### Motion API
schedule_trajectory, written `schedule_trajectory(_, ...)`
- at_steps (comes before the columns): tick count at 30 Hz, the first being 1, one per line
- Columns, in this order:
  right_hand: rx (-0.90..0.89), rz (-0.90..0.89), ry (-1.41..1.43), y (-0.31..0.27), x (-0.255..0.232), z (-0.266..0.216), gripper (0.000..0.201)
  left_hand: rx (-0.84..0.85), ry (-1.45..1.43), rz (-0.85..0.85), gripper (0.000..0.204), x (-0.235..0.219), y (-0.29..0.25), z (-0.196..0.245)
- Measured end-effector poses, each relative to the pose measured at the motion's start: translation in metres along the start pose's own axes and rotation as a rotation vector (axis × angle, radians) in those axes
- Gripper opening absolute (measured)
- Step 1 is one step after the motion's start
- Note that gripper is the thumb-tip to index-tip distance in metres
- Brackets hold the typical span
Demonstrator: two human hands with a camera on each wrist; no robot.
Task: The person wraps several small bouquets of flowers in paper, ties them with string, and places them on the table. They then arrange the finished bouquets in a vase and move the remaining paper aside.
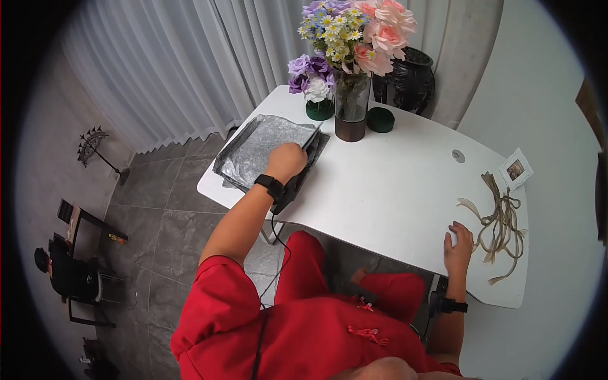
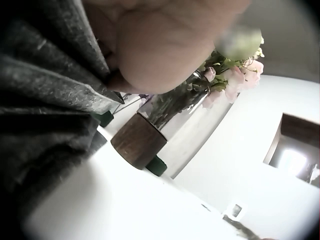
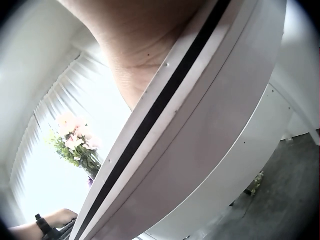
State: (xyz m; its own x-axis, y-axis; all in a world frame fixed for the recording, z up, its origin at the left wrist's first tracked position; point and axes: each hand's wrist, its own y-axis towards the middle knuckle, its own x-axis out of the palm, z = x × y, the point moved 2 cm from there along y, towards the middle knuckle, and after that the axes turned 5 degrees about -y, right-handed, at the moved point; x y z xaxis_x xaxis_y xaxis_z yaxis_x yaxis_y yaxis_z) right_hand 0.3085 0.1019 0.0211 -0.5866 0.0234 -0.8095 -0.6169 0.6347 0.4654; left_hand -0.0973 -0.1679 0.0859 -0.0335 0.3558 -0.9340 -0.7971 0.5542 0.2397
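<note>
In the head view, a stack of grey translucent sheets (image 1: 253, 149) lies on the left part of the white table (image 1: 386, 183). The left hand (image 1: 287, 161) grips the right side of the sheets with curled fingers, and the edge there is raised. Dark folds of the sheets (image 2: 50, 75) hang beside the left hand (image 2: 165, 45) in the left wrist view. The right hand (image 1: 458, 247) rests on the table's front right edge, fingers loosely bent and holding nothing, left of a bundle of beige ribbons (image 1: 500, 228).
A glass vase (image 1: 351, 104) of flowers stands at the back, between a small purple and white arrangement (image 1: 318, 95) and a green round block (image 1: 380, 120). A white picture frame (image 1: 515, 169) is at the right. A black cable (image 1: 286, 253) hangs before the table.
</note>
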Motion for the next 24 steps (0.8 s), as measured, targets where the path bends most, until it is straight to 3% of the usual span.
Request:
schedule_trajectory(3, -0.002, 0.008, 0.004, 0.0, 0.0, 0.001, 0.022, -0.066, -0.114, -0.069, 0.037, 0.001, 0.003, 0.003)
schedule_trajectory(8, 0.001, 0.003, 0.011, 0.0, 0.001, 0.002, 0.021, -0.107, -0.221, -0.038, 0.035, -0.019, 0.023, -0.02)
schedule_trajectory(11, 0.002, 0.005, 0.008, 0.0, 0.001, 0.002, 0.021, -0.093, -0.233, 0.052, 0.038, -0.039, 0.036, -0.039)
schedule_trajectory(17, -0.014, 0.018, 0.012, -0.001, 0.001, 0.003, 0.021, -0.072, 0.042, 0.403, 0.035, -0.123, 0.053, -0.071)
schedule_trajectory(21, -0.011, 0.018, 0.016, 0.0, 0.001, 0.002, 0.02, 0.016, 0.192, 0.621, 0.026, -0.18, 0.043, -0.049)
schedule_trajectory(24, -0.011, 0.022, 0.007, 0.0, 0.001, 0.001, 0.02, 0.133, 0.344, 0.721, 0.018, -0.182, 0.038, -0.025)
